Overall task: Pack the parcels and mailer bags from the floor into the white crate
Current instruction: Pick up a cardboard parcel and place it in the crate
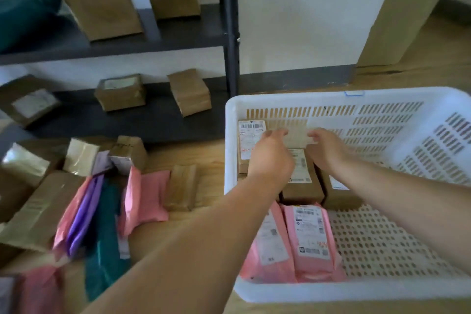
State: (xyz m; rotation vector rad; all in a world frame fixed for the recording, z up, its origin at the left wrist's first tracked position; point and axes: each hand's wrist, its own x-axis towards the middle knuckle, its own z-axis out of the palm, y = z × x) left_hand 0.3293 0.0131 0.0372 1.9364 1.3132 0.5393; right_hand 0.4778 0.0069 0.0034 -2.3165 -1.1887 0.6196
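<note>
The white crate [356, 99] stands on the floor at the right. Inside it, brown boxes with labels [302, 186] line the far left part, and two pink mailer bags [309, 242] stand at the near left. My left hand [270, 158] and my right hand [328, 150] both reach into the crate. Between their fingertips they grip a small brown parcel [297, 139] against the crate's far wall, above the other boxes. On the floor to the left lies a pile of brown parcels [38, 211] and pink [147, 194], purple [85, 214] and teal mailer bags [107, 237].
A dark metal shelf unit [229, 33] stands behind the pile, with brown parcels [102, 7] on its two boards and a teal bag [23, 18] at the upper left. The crate's right half shows its perforated bottom [382, 237]. Wooden floor lies around it.
</note>
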